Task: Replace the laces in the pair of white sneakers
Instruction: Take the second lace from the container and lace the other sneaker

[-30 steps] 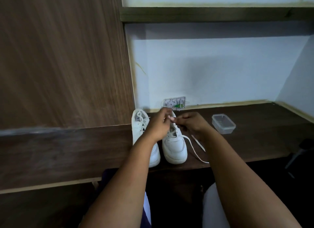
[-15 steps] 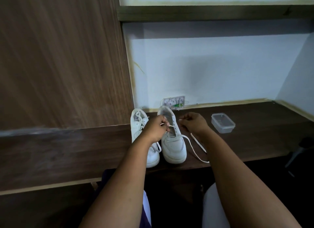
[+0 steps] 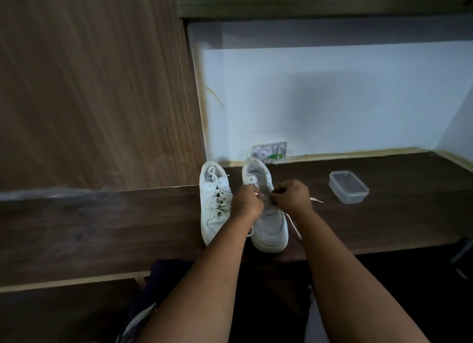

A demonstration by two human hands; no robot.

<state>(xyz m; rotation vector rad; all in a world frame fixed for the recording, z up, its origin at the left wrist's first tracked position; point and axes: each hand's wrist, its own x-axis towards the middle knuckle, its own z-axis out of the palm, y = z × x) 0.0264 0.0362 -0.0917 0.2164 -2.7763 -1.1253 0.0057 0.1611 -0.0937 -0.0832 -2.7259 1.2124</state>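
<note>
The right sneaker (image 3: 266,214) stands on the dark wooden tabletop (image 3: 102,227), toe toward the person, just beside the left sneaker (image 3: 213,202), which is fully laced. Both hands meet over the right sneaker's eyelets. The left hand (image 3: 247,202) has its fingers curled, its grip pinching a lace tip; the right hand (image 3: 291,197) is curled in a pinch on the lace (image 3: 294,226), whose loose run trails off the shoe's right side, its free end (image 3: 316,200) lying on the wood. Judging by the bare upper eyelets, threading is only partway. The risks look like a tip slipping from a pinch, a skipped eyelet, or uneven ends if one side is pulled harder. A clear plastic box (image 3: 348,186) sits well apart to the right.
</note>
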